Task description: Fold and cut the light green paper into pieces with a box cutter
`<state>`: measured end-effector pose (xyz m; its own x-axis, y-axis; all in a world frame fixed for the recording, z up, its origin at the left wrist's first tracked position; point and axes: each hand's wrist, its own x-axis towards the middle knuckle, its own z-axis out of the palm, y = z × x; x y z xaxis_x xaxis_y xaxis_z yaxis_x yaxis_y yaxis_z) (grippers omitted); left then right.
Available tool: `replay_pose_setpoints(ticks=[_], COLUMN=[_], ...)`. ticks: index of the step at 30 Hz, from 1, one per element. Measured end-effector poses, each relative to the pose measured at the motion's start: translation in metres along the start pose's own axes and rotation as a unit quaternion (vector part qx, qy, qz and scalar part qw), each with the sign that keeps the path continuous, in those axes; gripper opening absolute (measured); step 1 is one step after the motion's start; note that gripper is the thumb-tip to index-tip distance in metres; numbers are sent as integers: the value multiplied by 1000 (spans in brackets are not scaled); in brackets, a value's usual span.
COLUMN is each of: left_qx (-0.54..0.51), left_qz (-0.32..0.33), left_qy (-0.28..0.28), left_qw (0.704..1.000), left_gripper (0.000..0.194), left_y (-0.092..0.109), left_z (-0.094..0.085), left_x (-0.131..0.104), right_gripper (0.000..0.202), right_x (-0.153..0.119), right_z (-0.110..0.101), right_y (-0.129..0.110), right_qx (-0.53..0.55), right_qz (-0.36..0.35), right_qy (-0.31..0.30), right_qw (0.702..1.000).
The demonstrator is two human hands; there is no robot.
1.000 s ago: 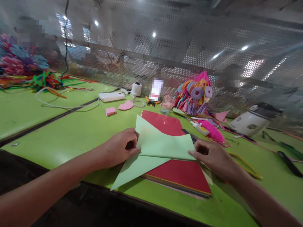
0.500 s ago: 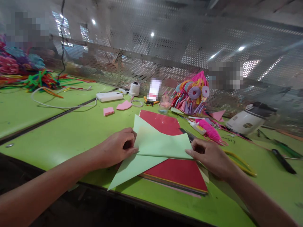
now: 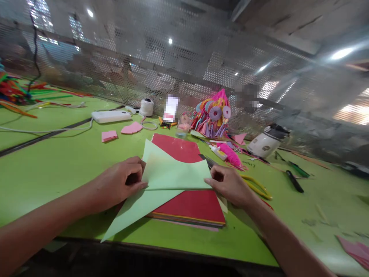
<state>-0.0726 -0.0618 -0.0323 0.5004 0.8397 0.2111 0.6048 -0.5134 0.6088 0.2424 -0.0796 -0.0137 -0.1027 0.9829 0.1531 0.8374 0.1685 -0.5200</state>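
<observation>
A folded sheet of light green paper (image 3: 175,175) is stretched between my two hands. My left hand (image 3: 129,179) pinches its left side, thumb on the near face. My right hand (image 3: 227,184) grips the right end the same way. A straight fold runs along the lower edge between the thumbs, and a long pointed flap hangs down to the left. Beneath lies a stack of coloured paper with a red sheet (image 3: 190,206) on top, partly covered by the green paper. A dark blade-like tool, its kind unclear, shows behind my right hand.
On the green table (image 3: 72,169) lie pink paper pieces (image 3: 132,127), a white power bank (image 3: 111,116), a glue bottle (image 3: 218,152), pink yarn (image 3: 230,154), yellow-handled scissors (image 3: 258,187) and a black-handled cutter (image 3: 294,181). Colourful tasselled ornaments (image 3: 213,115) and a white kettle-like container (image 3: 266,141) stand behind.
The camera view has turned to the right, so everything appears shifted left. Both hands keep the same hold on the green paper, whose fold looks unchanged.
</observation>
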Motion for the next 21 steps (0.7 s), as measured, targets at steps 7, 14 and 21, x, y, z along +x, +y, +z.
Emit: replay_pose_setpoints(ticks=[7,14,21], left_qx=[-1,13,16], left_qz=[9,8,3], left_qy=[1,1,-12], left_qw=[1000,1000,1000], left_gripper=[27,25,26], left_y=[-2,-3,-3], left_z=[1,2,1], left_x=[0,0,0], right_gripper=[21,19,19], right_x=[-1,-2,-3], right_z=[-1,1,-1], right_y=[-4,0,-2], right_qx=[3,21,8], right_qz=[6,9,17], right_qy=[2,3,-7], right_qw=[1000,1000,1000])
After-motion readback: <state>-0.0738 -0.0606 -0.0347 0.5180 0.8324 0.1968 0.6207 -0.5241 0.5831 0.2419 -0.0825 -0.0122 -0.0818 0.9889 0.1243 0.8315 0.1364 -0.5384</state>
